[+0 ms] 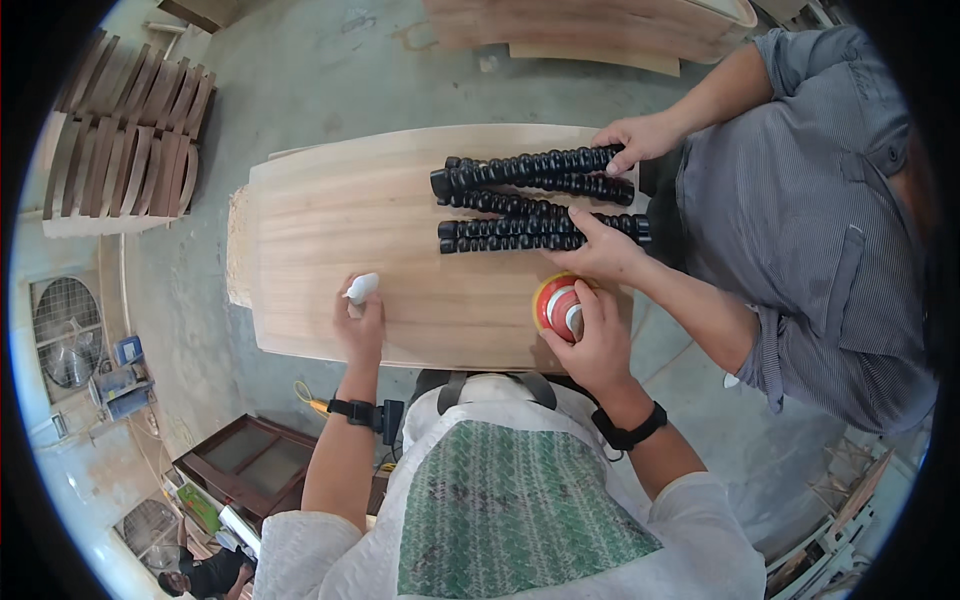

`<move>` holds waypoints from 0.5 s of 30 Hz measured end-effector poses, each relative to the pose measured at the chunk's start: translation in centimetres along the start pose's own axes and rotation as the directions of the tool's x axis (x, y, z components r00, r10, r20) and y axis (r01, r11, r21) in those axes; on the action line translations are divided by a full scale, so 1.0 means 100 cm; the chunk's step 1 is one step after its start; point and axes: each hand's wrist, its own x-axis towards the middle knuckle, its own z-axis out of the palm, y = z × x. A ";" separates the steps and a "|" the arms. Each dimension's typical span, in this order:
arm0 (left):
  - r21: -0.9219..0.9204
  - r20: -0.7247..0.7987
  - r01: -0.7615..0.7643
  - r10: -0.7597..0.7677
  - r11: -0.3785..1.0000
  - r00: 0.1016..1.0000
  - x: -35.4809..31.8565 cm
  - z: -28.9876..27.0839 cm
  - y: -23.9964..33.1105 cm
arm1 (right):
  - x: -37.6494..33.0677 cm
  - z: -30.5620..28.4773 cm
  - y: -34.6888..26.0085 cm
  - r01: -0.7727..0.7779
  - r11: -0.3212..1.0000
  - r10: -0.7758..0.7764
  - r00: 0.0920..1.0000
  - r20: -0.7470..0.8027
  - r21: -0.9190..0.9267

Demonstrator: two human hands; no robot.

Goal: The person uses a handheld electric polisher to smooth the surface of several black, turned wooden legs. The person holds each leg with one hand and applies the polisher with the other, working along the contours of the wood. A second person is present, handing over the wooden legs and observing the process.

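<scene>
On the far left, curved brown wooden pieces [130, 130] are standing stacked in rows above the grey concrete floor [300, 75]. Below them a round caged metal fan [67, 325] is sitting in the pale wall, and nearer, a dark brown wooden frame with two panes [250, 455] is leaning low. At the lower left, another person in dark clothing [207, 573] is showing in the background.

A broad pale wooden panel with visible grain [330, 220] is filling the middle. Over its near edge, toward the near left corner, the left hand [362, 318] is pinching a small white plastic bottle [362, 288] between thumb and fingers. Along the far edge, toward the far right corner, several black ribbed glossy rods [535, 165] are lying crossed and side by side. Near the near right corner, the right hand [590, 335] is curving its fingers around a round red-and-white object with a yellow rim [550, 300].

Beyond the far edge, a reddish curved wooden piece [600, 22] is resting. At the right edge, a co-worker in a grey striped shirt [800, 220] is gripping rods with the far hand [635, 140] and laying the near hand [605, 248] over others.
</scene>
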 end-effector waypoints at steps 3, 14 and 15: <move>0.068 -0.008 0.010 -0.010 0.998 1.000 -0.005 0.000 0.006 | 0.002 0.000 0.000 0.027 0.999 -0.026 0.999 -0.018 0.026; 0.411 0.187 -0.615 0.598 0.673 0.780 -0.039 0.007 0.034 | -0.028 -0.004 0.012 -0.086 0.996 0.084 0.990 0.111 0.005; 0.391 0.198 -0.632 0.610 0.669 0.767 -0.037 0.011 0.038 | -0.026 -0.003 0.010 -0.098 0.995 0.097 0.988 0.118 0.005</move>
